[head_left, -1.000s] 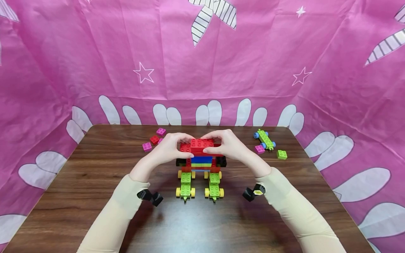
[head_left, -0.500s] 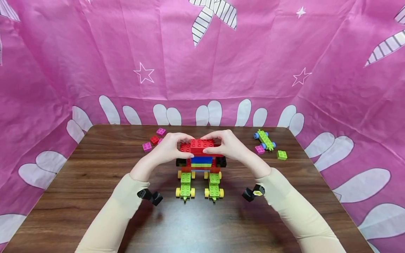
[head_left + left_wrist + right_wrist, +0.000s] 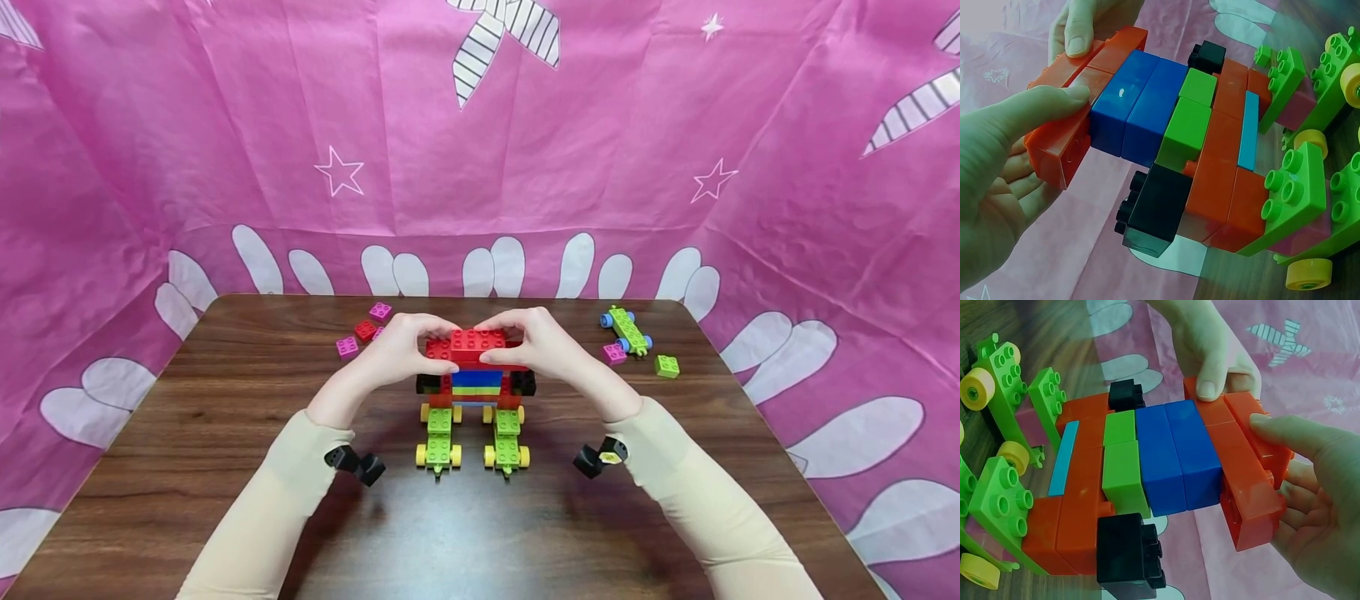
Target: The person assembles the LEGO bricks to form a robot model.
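A tall figure of toy building bricks stands mid-table in the head view. Across its top, red bricks (image 3: 477, 340) lie in two layers. My left hand (image 3: 405, 350) grips their left end, its thumb (image 3: 1063, 100) on the lower layer's near face. At the other end, my right hand (image 3: 543, 346) pinches them, thumb against the upper brick. Below come blue bricks (image 3: 1154, 100), green bricks (image 3: 1185, 131) and more red ones. Black bricks (image 3: 1125, 556) jut out at both sides. Two green wheeled bases (image 3: 439, 452) with yellow wheels carry the figure. Some fingertips are hidden behind the red bricks.
Loose magenta bricks (image 3: 347, 347) and a red brick (image 3: 365, 331) lie at the back left. Toward the back right are a green base with blue wheels (image 3: 630, 331), a magenta brick (image 3: 614, 353) and a green brick (image 3: 667, 366). Pink cloth (image 3: 480, 167) hangs behind.
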`<state>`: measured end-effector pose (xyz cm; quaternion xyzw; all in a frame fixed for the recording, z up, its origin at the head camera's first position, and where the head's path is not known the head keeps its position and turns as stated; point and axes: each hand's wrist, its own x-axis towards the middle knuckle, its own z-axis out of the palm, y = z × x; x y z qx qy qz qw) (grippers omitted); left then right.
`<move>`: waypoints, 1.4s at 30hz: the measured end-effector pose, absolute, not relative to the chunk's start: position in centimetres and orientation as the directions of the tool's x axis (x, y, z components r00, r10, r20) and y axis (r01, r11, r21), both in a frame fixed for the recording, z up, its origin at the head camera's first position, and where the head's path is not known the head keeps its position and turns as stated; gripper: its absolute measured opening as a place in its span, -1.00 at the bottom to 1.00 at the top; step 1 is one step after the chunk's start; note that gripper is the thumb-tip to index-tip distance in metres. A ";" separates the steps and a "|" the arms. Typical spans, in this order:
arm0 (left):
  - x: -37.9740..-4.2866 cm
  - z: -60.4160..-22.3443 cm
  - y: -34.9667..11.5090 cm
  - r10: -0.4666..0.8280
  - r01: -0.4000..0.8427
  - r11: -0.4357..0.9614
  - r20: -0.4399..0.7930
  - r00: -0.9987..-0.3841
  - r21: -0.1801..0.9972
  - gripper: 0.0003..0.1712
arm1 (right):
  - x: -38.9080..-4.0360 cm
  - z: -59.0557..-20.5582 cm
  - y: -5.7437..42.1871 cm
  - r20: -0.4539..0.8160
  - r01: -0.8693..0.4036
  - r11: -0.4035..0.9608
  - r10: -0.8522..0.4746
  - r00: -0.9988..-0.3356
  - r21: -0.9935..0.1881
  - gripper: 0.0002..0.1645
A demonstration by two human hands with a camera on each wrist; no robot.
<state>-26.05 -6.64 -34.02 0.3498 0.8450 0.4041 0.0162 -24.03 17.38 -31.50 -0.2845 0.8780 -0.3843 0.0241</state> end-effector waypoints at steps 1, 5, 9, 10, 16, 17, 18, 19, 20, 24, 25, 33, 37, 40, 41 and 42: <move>-26.0 -34.0 -6.6 0.604 0.578 0.428 0.255 -0.755 0.695 -0.47 | -24.0 -31.5 17.4 0.179 -0.483 0.541 -0.519 -0.836 -0.689 -0.55; -26.0 -33.9 -6.6 0.608 0.575 0.424 0.251 -0.754 0.700 -0.48 | -24.0 -31.6 17.4 0.191 -0.490 0.537 -0.517 -0.835 -0.687 -0.55; -26.0 -33.9 -6.6 0.611 0.572 0.416 0.249 -0.751 0.707 -0.48 | -23.9 -31.6 17.4 0.199 -0.494 0.536 -0.514 -0.834 -0.685 -0.55; -26.1 -33.9 -6.6 0.612 0.572 0.415 0.249 -0.751 0.708 -0.48 | -23.9 -31.7 17.4 0.199 -0.493 0.534 -0.514 -0.834 -0.687 -0.55; -26.1 -33.8 -6.6 0.616 0.564 0.416 0.234 -0.752 0.713 -0.48 | -23.9 -31.8 17.4 0.198 -0.489 0.528 -0.513 -0.835 -0.694 -0.55; -26.1 -33.8 -6.6 0.617 0.562 0.415 0.233 -0.752 0.716 -0.49 | -23.9 -31.8 17.4 0.199 -0.489 0.529 -0.512 -0.836 -0.693 -0.55; -26.1 -33.8 -6.6 0.617 0.561 0.413 0.233 -0.752 0.717 -0.48 | -23.9 -31.8 17.4 0.201 -0.490 0.530 -0.510 -0.836 -0.692 -0.55; -26.1 -33.8 -6.6 0.618 0.562 0.411 0.234 -0.751 0.718 -0.49 | -23.9 -31.8 17.4 0.204 -0.491 0.532 -0.508 -0.837 -0.690 -0.55; -26.1 -33.8 -6.5 0.618 0.562 0.408 0.236 -0.750 0.719 -0.49 | -23.9 -31.8 17.4 0.206 -0.491 0.533 -0.506 -0.838 -0.689 -0.55; -26.1 -33.8 -6.5 0.616 0.566 0.409 0.241 -0.750 0.716 -0.49 | -23.8 -31.8 17.4 0.208 -0.491 0.535 -0.503 -0.839 -0.687 -0.54; -26.1 -33.8 -6.6 0.616 0.566 0.410 0.240 -0.750 0.716 -0.49 | -23.8 -31.8 17.4 0.209 -0.492 0.536 -0.503 -0.839 -0.686 -0.54; -26.0 -34.0 -6.7 0.614 0.571 0.419 0.243 -0.751 0.706 -0.47 | -23.8 -31.8 17.3 0.198 -0.487 0.549 -0.502 -0.842 -0.679 -0.55; -26.0 -34.1 -6.6 0.606 0.576 0.419 0.256 -0.753 0.702 -0.47 | -23.8 -31.8 17.3 0.192 -0.480 0.553 -0.498 -0.846 -0.681 -0.55; -26.0 -34.1 -6.6 0.600 0.577 0.417 0.264 -0.755 0.702 -0.48 | -23.8 -31.7 17.3 0.183 -0.470 0.553 -0.494 -0.850 -0.688 -0.55; -26.0 -34.1 -6.6 0.600 0.578 0.415 0.266 -0.755 0.702 -0.48 | -23.8 -31.7 17.3 0.181 -0.466 0.554 -0.492 -0.852 -0.690 -0.55; -26.0 -34.1 -6.6 0.599 0.579 0.413 0.269 -0.754 0.703 -0.48 | -23.9 -31.7 17.3 0.177 -0.462 0.554 -0.490 -0.853 -0.692 -0.54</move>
